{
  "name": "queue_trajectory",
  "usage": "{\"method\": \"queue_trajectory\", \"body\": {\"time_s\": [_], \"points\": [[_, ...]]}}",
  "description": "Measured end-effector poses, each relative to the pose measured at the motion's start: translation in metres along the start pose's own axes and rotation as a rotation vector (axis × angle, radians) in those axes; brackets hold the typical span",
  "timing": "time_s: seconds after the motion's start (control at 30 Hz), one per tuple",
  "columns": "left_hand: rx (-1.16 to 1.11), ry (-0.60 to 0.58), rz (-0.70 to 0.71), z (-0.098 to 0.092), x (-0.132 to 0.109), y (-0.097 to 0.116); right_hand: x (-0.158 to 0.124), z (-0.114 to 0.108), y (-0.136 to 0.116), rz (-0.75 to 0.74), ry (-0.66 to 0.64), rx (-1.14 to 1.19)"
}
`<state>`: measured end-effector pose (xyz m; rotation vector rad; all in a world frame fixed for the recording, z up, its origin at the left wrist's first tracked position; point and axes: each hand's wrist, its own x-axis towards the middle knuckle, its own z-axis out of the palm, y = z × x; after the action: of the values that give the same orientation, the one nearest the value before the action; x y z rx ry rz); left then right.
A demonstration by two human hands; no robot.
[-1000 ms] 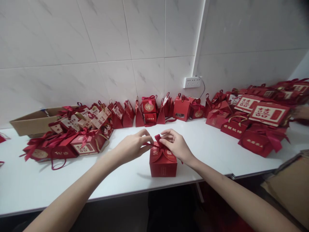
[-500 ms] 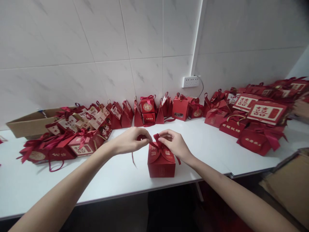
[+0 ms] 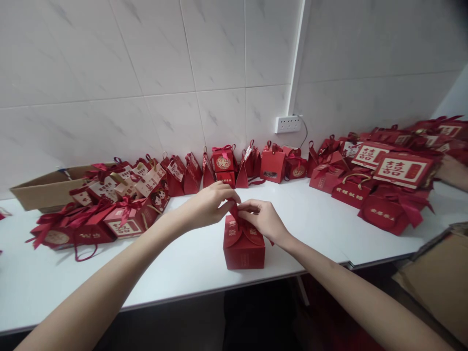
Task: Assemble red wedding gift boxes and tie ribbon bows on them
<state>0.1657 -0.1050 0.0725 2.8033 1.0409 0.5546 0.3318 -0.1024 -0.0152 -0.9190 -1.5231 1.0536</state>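
Note:
A red gift box (image 3: 244, 251) with gold lettering and curved top flaps stands upright near the front edge of the white table (image 3: 175, 273). Dark red ribbon (image 3: 234, 210) rises from the middle of its top. My left hand (image 3: 210, 204) is closed on the ribbon from the left, fingertips bent over it. From the right, my right hand (image 3: 265, 219) pinches the ribbon low, just above the flaps. A ribbon end shows at the box's right side. The crossing of the ribbon is partly hidden by my fingers.
Finished-looking red boxes with bows (image 3: 127, 219) crowd the left, beside an open cardboard box (image 3: 44, 187). More small boxes (image 3: 272, 163) line the wall below a power socket (image 3: 287, 124). A pile of boxes (image 3: 387, 209) fills the right, where another person's hand (image 3: 455, 170) shows.
My left hand has moved right and slightly up, closer to my right hand over the ribbon. The ribbon tail that hung left of the box is out of sight. The box stays in place.

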Motion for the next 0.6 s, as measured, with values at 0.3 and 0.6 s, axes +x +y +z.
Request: {"method": "queue_trajectory", "body": {"time_s": [0.3,0.6], "points": [[-0.330,0.059,-0.094,0.012,0.017,-0.015,-0.007,0.003,-0.002,0.124,-0.023,0.141],[-0.597,0.149,-0.099,0.028,0.023,-0.021,-0.006,0.005,0.003,0.188,-0.004,0.200]]}}
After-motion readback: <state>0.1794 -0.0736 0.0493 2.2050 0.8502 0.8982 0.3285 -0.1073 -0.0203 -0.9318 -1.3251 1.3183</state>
